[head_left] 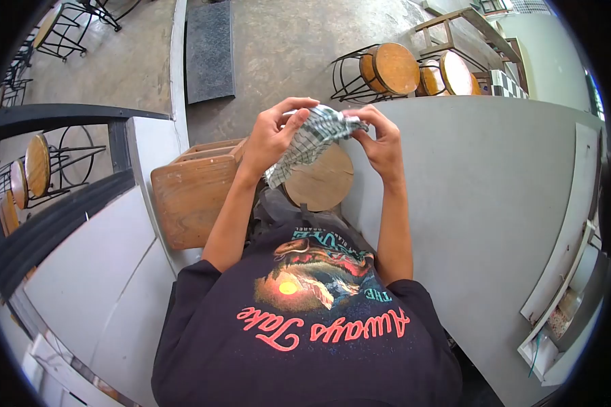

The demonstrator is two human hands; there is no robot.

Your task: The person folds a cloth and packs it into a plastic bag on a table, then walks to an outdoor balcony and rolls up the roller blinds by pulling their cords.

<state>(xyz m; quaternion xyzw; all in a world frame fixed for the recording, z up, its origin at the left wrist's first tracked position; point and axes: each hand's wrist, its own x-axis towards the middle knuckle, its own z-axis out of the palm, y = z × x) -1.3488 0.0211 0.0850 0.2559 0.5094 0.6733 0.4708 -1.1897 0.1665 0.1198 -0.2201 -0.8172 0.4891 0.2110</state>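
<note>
A green-and-white checked cloth (305, 146) is held up in front of my chest, bunched along its top with a loose part hanging down to the left. My left hand (278, 132) grips its left side, thumb and fingers closed around the fabric. On the other side, my right hand (379, 141) pinches the gathered right end between thumb and fingers. Folds hide part of the cloth. Below and behind it is a round wooden stool top (321, 178), partly covered by the cloth.
A grey table (468, 203) spans my right side, with a white shelf (563, 305) at its far edge. To my left stand a wooden chair (193, 200) and a low white wall (102, 271). Round stools (395, 69) stand beyond the table; a dark mat (210, 54) lies on the floor.
</note>
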